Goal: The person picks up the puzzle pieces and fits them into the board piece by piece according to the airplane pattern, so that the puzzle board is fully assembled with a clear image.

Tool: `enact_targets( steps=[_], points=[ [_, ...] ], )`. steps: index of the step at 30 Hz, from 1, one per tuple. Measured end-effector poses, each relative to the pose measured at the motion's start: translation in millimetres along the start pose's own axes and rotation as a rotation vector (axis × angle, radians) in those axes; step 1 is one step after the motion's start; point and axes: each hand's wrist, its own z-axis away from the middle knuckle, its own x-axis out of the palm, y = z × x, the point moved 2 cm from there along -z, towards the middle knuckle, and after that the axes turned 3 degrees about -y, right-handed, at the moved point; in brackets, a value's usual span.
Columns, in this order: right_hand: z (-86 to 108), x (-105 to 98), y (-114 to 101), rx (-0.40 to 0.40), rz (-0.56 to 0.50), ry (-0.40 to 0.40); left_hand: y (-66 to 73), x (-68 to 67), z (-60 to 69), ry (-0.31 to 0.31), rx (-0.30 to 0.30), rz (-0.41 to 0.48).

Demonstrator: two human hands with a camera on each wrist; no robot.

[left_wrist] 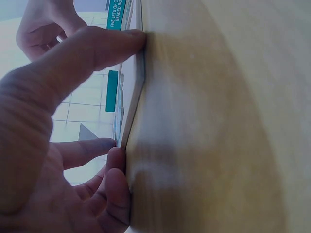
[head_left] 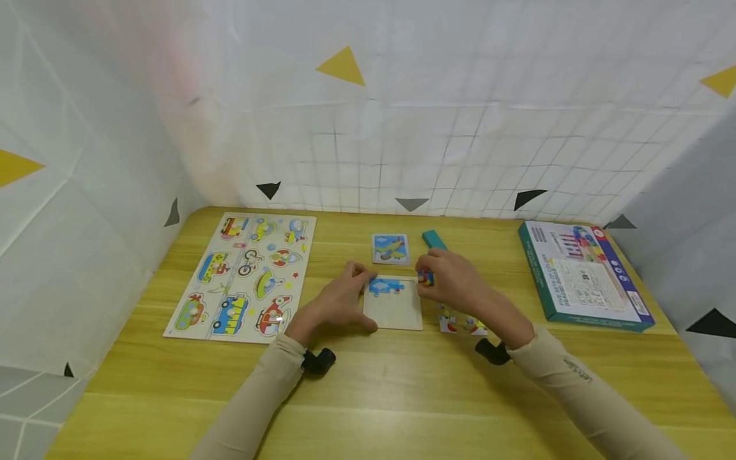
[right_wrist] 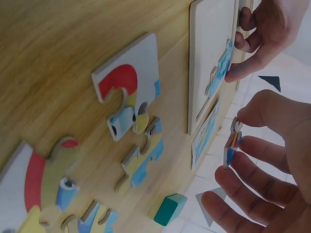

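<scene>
Around the wood-grain table (head_left: 397,396), white sheeting (head_left: 247,115) marked with triangles (head_left: 345,66) rises on three sides. Near the table's middle, the left hand (head_left: 338,300) rests with thumb and fingers apart, while the right hand (head_left: 457,278) has its fingertips clamped on a small puzzle piece (head_left: 426,278). Between them a shallow wooden frame (head_left: 393,313) lies flat, best kept braced so it cannot slide. Blue pieces (head_left: 384,285) line part of its far edge. The held piece, near the far right corner, probably wants turning to match them, then lowering level and pressing gently
</scene>
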Motion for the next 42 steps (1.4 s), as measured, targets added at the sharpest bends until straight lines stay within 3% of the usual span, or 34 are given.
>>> enact_targets(
  steps=[27, 42],
  points=[
    [-21.6, 28, -9, -0.008, 0.013, -0.083, 0.4, -1.3, 0.3, -0.001, -0.012, -0.002],
    [-24.4, 32, -11, -0.038, 0.026, -0.095, 0.0, 0.1, -0.1, 0.005, -0.002, -0.010]
  ],
)
